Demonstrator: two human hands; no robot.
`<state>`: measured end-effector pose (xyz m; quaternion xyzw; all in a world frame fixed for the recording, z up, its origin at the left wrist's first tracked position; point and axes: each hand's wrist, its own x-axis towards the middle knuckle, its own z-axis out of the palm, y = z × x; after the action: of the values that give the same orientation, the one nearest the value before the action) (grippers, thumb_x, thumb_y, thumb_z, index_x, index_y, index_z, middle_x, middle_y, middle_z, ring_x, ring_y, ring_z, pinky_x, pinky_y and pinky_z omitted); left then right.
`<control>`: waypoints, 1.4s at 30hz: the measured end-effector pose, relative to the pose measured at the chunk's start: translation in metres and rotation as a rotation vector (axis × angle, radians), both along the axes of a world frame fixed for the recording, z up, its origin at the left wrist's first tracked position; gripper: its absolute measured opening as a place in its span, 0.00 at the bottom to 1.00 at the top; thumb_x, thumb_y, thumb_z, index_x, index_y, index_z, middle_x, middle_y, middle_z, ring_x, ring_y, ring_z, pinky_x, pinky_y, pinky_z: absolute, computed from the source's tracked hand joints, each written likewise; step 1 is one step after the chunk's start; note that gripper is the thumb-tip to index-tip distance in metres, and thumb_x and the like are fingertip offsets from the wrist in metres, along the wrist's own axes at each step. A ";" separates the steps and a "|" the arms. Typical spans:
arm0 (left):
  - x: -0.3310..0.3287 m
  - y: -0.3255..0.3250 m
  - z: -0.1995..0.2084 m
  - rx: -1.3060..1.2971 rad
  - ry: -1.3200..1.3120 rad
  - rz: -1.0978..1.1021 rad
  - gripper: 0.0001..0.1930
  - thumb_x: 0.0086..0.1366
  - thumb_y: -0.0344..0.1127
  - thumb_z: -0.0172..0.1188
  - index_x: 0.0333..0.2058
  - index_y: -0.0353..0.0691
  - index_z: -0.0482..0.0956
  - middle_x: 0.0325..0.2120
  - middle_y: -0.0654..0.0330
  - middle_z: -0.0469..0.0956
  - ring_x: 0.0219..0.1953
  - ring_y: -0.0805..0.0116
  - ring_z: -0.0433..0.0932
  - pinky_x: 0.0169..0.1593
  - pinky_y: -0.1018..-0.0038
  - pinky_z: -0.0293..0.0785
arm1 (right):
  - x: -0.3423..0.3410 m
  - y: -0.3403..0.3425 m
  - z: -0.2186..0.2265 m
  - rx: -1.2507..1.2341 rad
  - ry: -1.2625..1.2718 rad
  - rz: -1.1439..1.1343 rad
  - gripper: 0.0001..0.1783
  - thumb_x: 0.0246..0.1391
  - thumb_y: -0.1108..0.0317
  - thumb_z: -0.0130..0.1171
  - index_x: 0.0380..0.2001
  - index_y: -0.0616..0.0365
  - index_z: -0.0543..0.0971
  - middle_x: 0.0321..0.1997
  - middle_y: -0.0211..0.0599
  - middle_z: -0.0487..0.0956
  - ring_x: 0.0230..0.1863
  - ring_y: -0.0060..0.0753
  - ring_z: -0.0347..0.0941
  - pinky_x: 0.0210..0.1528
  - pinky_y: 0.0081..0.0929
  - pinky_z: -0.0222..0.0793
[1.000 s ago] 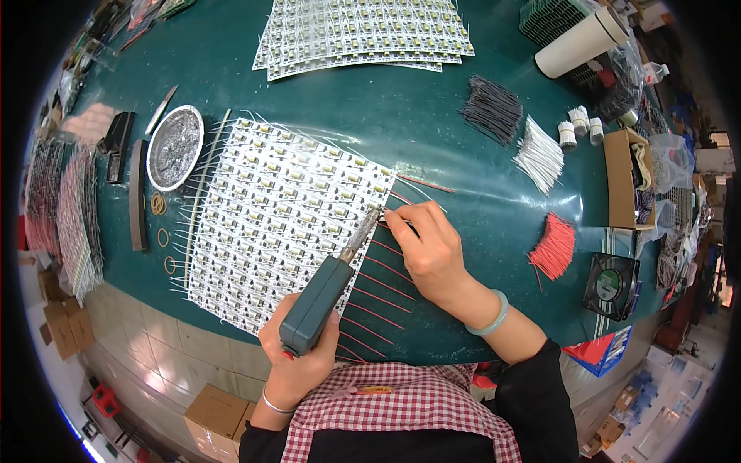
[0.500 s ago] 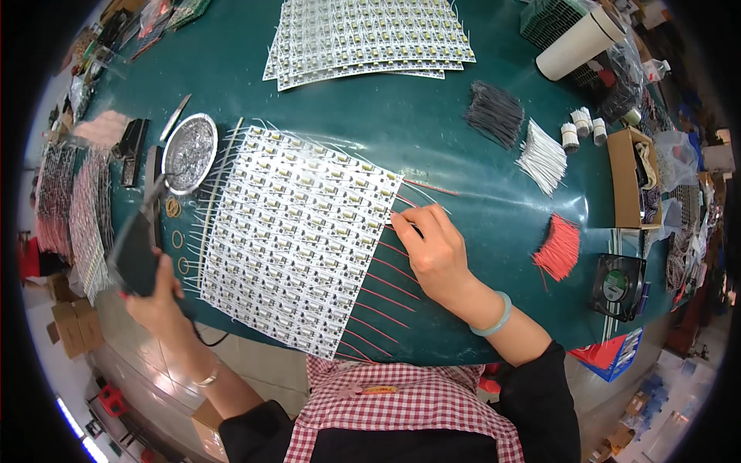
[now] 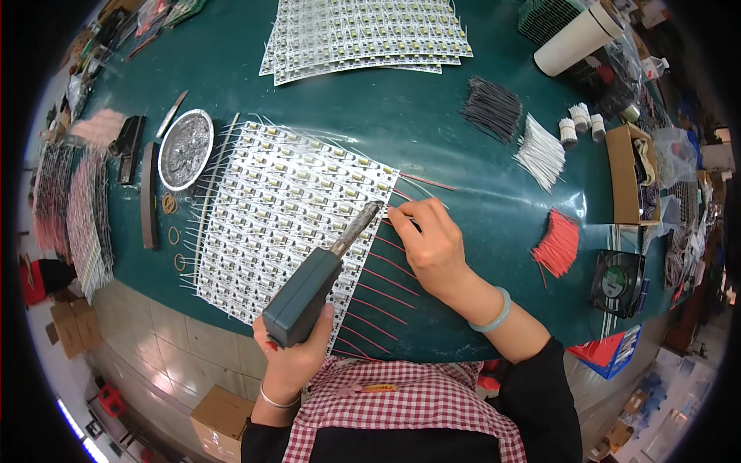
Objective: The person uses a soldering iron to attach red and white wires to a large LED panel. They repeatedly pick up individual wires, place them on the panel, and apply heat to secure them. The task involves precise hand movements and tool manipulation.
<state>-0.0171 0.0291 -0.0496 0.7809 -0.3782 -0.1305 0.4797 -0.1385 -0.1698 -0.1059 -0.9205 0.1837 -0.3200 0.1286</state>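
My left hand (image 3: 297, 364) is closed round the dark green handle of a soldering gun (image 3: 305, 293). Its metal tip meets or nearly meets the right edge of a white circuit board panel (image 3: 266, 224), which carries rows of small components. Close to that tip, my right hand (image 3: 434, 248) pinches what looks like a red wire at the board's edge; the fingers hide most of it. Below my right hand, several red wires (image 3: 392, 294) stick out from the same edge. White wires fringe the panel's left side.
A foil-lined bowl (image 3: 185, 150) stands left of the panel, near a dark bar (image 3: 149, 197) and rubber bands. More panels (image 3: 370, 38) are stacked at the back. Black (image 3: 492, 109), white (image 3: 540, 154) and red wire bundles (image 3: 557, 243) lie right, near a small fan (image 3: 617, 284).
My left hand has brought the soldering gun from beside the bowl rightward across the panel to its right edge. My right hand keeps its pinch in nearly the same place.
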 end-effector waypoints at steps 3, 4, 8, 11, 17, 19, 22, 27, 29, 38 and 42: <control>-0.001 -0.013 0.010 -0.016 0.260 0.007 0.07 0.53 0.22 0.67 0.32 0.31 0.81 0.25 0.61 0.78 0.24 0.77 0.74 0.29 0.79 0.68 | 0.000 0.000 0.000 0.003 -0.005 0.000 0.16 0.38 0.79 0.61 0.37 0.68 0.80 0.35 0.40 0.76 0.36 0.39 0.73 0.33 0.28 0.74; -0.003 -0.014 0.009 -0.020 0.265 0.014 0.06 0.53 0.22 0.67 0.32 0.31 0.81 0.25 0.60 0.78 0.24 0.77 0.74 0.29 0.79 0.68 | 0.000 0.000 0.000 0.004 -0.005 0.001 0.16 0.38 0.79 0.61 0.37 0.68 0.80 0.35 0.40 0.76 0.36 0.39 0.73 0.33 0.28 0.74; -0.004 -0.015 0.009 0.014 0.174 -0.015 0.06 0.53 0.21 0.66 0.31 0.29 0.80 0.24 0.59 0.77 0.24 0.77 0.74 0.29 0.79 0.69 | -0.001 0.000 0.000 0.004 0.002 -0.005 0.16 0.39 0.78 0.61 0.37 0.69 0.80 0.35 0.41 0.76 0.37 0.39 0.73 0.33 0.28 0.74; -0.006 -0.016 0.012 0.029 0.082 -0.029 0.07 0.52 0.20 0.66 0.31 0.29 0.80 0.25 0.58 0.78 0.24 0.75 0.75 0.29 0.78 0.70 | 0.000 0.000 0.000 0.005 0.003 -0.005 0.16 0.39 0.78 0.61 0.37 0.69 0.80 0.35 0.41 0.76 0.37 0.39 0.73 0.33 0.28 0.74; -0.004 -0.010 0.010 0.029 -0.051 -0.077 0.07 0.53 0.21 0.66 0.31 0.30 0.80 0.26 0.56 0.79 0.24 0.68 0.77 0.29 0.75 0.72 | -0.001 0.000 0.001 -0.005 0.012 -0.006 0.16 0.39 0.78 0.61 0.36 0.70 0.80 0.35 0.41 0.76 0.36 0.39 0.73 0.33 0.27 0.74; 0.000 -0.006 0.015 0.010 -0.135 -0.045 0.07 0.53 0.21 0.66 0.32 0.30 0.80 0.27 0.55 0.79 0.25 0.66 0.78 0.30 0.75 0.73 | 0.000 0.000 0.002 -0.005 0.009 -0.006 0.16 0.39 0.78 0.61 0.36 0.70 0.80 0.35 0.41 0.76 0.36 0.38 0.73 0.33 0.27 0.74; 0.018 0.011 0.017 -0.034 -0.313 0.121 0.10 0.55 0.23 0.67 0.36 0.29 0.79 0.31 0.53 0.79 0.28 0.62 0.78 0.32 0.73 0.74 | -0.002 -0.001 0.003 -0.002 0.012 -0.008 0.16 0.39 0.78 0.61 0.36 0.70 0.80 0.35 0.41 0.76 0.36 0.38 0.73 0.32 0.27 0.74; 0.072 0.017 0.053 -0.479 -0.389 0.442 0.17 0.60 0.27 0.66 0.46 0.25 0.75 0.30 0.56 0.78 0.22 0.73 0.70 0.32 0.74 0.75 | -0.001 0.000 0.005 0.003 0.015 -0.022 0.16 0.39 0.79 0.61 0.37 0.67 0.80 0.35 0.39 0.76 0.36 0.38 0.73 0.32 0.28 0.74; 0.110 0.024 0.040 -0.451 -0.450 0.550 0.13 0.60 0.23 0.65 0.43 0.26 0.77 0.29 0.57 0.79 0.22 0.74 0.71 0.29 0.79 0.69 | 0.004 0.005 0.006 0.014 0.011 -0.013 0.16 0.39 0.80 0.61 0.37 0.66 0.80 0.35 0.39 0.76 0.36 0.38 0.73 0.33 0.29 0.74; 0.100 0.008 0.022 -0.337 0.056 0.552 0.15 0.57 0.23 0.66 0.44 0.27 0.78 0.35 0.56 0.81 0.20 0.81 0.69 0.21 0.85 0.62 | -0.002 0.003 0.008 0.036 0.058 -0.011 0.19 0.37 0.81 0.60 0.38 0.67 0.80 0.37 0.40 0.76 0.37 0.39 0.73 0.35 0.30 0.74; 0.058 0.004 0.036 -0.357 0.466 0.376 0.23 0.53 0.17 0.61 0.50 0.27 0.73 0.40 0.51 0.77 0.19 0.78 0.69 0.18 0.84 0.63 | -0.003 0.002 0.004 0.035 0.047 -0.022 0.18 0.38 0.80 0.60 0.38 0.67 0.79 0.37 0.40 0.75 0.37 0.39 0.73 0.35 0.30 0.74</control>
<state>0.0413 0.0333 -0.0131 0.6899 -0.1247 -0.1465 0.6978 -0.1418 -0.1681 -0.1017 -0.9234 0.2022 -0.2962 0.1366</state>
